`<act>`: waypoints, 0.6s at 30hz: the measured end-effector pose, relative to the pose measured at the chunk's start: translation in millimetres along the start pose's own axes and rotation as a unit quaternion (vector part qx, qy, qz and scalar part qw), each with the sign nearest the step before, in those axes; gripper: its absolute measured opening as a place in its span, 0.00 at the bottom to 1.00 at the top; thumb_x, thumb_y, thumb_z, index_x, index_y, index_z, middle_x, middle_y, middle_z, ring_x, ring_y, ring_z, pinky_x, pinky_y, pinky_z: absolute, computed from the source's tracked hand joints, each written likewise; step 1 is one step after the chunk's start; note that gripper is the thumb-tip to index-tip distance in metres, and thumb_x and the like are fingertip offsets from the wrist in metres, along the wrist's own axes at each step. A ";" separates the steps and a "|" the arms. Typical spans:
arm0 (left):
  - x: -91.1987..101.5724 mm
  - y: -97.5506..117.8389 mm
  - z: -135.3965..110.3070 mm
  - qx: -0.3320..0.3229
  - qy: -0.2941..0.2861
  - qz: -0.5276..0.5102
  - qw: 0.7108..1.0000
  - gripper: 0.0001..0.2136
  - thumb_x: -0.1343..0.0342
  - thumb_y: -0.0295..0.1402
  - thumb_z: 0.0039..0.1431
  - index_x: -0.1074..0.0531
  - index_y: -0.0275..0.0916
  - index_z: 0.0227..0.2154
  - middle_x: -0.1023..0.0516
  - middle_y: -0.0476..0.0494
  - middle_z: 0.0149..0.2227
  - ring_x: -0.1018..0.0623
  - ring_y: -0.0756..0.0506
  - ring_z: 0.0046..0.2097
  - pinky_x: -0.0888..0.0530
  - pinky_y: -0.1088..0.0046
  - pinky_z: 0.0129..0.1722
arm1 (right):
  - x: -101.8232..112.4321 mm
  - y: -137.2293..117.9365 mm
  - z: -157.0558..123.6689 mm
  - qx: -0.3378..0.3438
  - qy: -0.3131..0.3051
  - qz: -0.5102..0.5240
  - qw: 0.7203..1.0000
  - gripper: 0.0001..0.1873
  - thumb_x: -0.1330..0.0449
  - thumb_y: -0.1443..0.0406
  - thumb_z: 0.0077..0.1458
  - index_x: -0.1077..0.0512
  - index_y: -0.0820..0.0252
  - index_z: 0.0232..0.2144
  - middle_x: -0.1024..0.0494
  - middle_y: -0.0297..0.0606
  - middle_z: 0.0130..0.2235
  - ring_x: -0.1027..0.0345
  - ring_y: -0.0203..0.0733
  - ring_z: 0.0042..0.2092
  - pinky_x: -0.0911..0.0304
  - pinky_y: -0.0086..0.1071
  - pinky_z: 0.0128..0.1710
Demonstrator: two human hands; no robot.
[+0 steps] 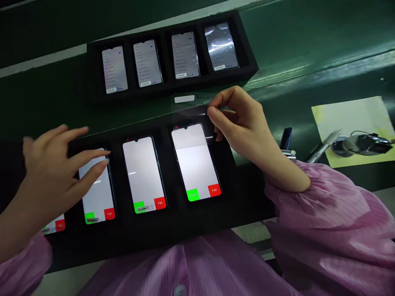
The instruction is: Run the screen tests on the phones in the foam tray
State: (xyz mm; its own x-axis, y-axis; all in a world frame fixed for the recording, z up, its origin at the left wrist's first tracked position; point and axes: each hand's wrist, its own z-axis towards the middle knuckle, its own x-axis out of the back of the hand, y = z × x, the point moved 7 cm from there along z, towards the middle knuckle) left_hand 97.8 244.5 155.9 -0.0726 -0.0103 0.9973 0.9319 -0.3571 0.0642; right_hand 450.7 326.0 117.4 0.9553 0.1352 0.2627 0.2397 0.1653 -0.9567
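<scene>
My right hand (239,119) pinches the edge of a clear protective film (193,113) between thumb and fingertips. The film carries a white label and hangs over the top of the rightmost near phone (197,168), whose lit white screen shows green Pass and red Fail boxes. My left hand (57,164), fingers spread and slightly blurred, hovers above another lit phone (98,191) and partly covers it. Between the hands lies a third phone (143,172) with a barcode sticker near its bottom. One more phone (60,224) is mostly hidden under my left hand.
A black foam tray (247,193) holds the near phones. Behind it, a second black tray (251,68) holds several phones with list screens. At right are a dark blue marker (286,137), a pen (324,146), yellow-edged paper (352,115) and a black-and-silver device (367,144).
</scene>
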 end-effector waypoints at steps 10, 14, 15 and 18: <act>-9.7 43.8 43.4 -0.026 -0.037 0.054 0.998 0.17 0.48 0.42 0.76 0.21 0.35 0.52 0.37 0.29 0.74 0.44 0.21 0.77 0.51 0.12 0.65 | -12.1 -6.4 -2.0 0.020 -0.041 -0.024 0.999 0.07 0.36 0.60 0.69 0.30 0.54 0.39 0.25 0.34 0.42 0.31 0.35 0.35 0.30 0.32 0.33; -17.2 39.3 49.7 -0.021 0.009 -0.004 1.000 0.15 0.49 0.39 0.77 0.19 0.37 0.46 0.30 0.42 0.70 0.42 0.26 0.77 0.54 0.17 0.70 | -12.0 -13.8 -7.7 0.035 -0.053 -0.035 0.997 0.07 0.36 0.59 0.68 0.30 0.53 0.39 0.25 0.33 0.40 0.35 0.33 0.30 0.34 0.32 0.30; -18.1 39.2 51.6 -0.022 0.022 -0.016 0.999 0.15 0.49 0.38 0.76 0.18 0.39 0.44 0.27 0.45 0.68 0.41 0.28 0.77 0.53 0.19 0.71 | -9.7 -16.7 -11.5 0.043 -0.053 -0.046 0.997 0.08 0.35 0.58 0.68 0.29 0.53 0.39 0.25 0.32 0.38 0.36 0.33 0.29 0.36 0.32 0.28; -9.7 51.3 44.2 -0.054 0.084 -0.040 0.994 0.11 0.45 0.33 0.73 0.20 0.41 0.35 0.19 0.45 0.59 0.29 0.32 0.71 0.45 0.25 0.73 | -8.1 -24.2 -33.1 0.079 -0.115 -0.112 0.984 0.06 0.37 0.57 0.70 0.27 0.51 0.41 0.28 0.28 0.28 0.39 0.32 0.22 0.42 0.32 0.20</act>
State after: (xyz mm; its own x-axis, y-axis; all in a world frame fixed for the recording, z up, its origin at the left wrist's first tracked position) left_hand 162.0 267.6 151.1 -0.2124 -0.1306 0.9684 0.8776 -0.4613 0.1303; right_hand 442.9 288.6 134.3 0.8133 0.2917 0.5034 0.3922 0.3641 -0.8447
